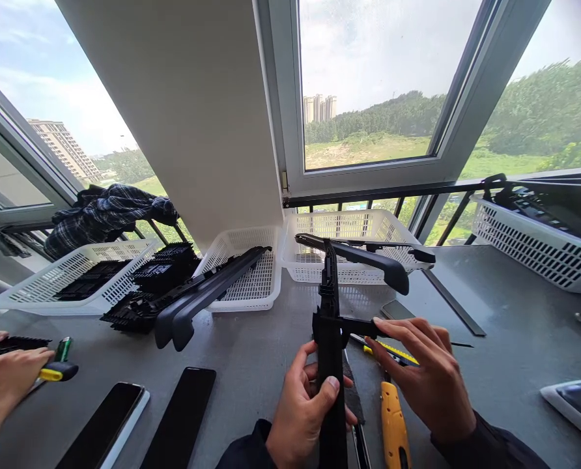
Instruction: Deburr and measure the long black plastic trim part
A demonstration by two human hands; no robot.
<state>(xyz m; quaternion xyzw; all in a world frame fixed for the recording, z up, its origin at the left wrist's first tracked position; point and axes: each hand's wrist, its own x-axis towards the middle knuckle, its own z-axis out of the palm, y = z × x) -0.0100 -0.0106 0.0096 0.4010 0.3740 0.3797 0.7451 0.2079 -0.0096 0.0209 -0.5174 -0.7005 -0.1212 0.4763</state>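
Note:
My left hand (303,407) is wrapped round a long black plastic bar (330,365) that stands nearly upright at the bottom centre. My right hand (425,378) pinches a small black side piece (363,326) that sticks out of that bar to the right. Under my right hand lie a yellow utility knife (394,426) and a thin yellow-and-black tool (393,352) on the grey table (251,365).
White baskets (251,273) (354,241) (70,273) (535,251) with long black plastic parts (207,293) stand along the window. Two phones (102,426) (180,417) lie at the bottom left. Another person's hand (7,378) holds a yellow-tipped tool (58,370) at the left edge. A white device (576,404) sits at the right.

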